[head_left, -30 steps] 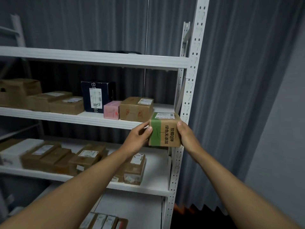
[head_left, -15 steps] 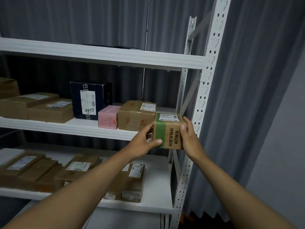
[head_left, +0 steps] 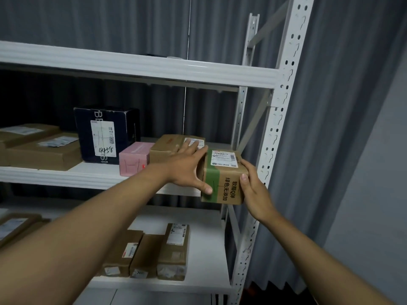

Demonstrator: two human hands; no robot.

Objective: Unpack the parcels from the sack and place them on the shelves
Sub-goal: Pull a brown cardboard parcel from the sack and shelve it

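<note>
Parcel [head_left: 223, 176], a brown carton with a green band, sits at 3 o'clock of centre, at the middle shelf's [head_left: 92, 176] right front edge. Left hand [head_left: 184, 170] clasps its left side, thumb on the front; right hand [head_left: 255, 189] grips the right corner. Placing is under way; next, I judge, slide it inward and release. Its front reads 软糯Q弹 绿色无添加; the dark box [head_left: 105, 135] at 10 o'clock shows handwritten "4458".

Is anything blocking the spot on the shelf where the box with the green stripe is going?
Nothing visible blocks it. Both hands hold the green-striped box at the right end of the middle shelf. The bare patch there lies between the plain brown box and the white post, so it is a tight fit.
</note>
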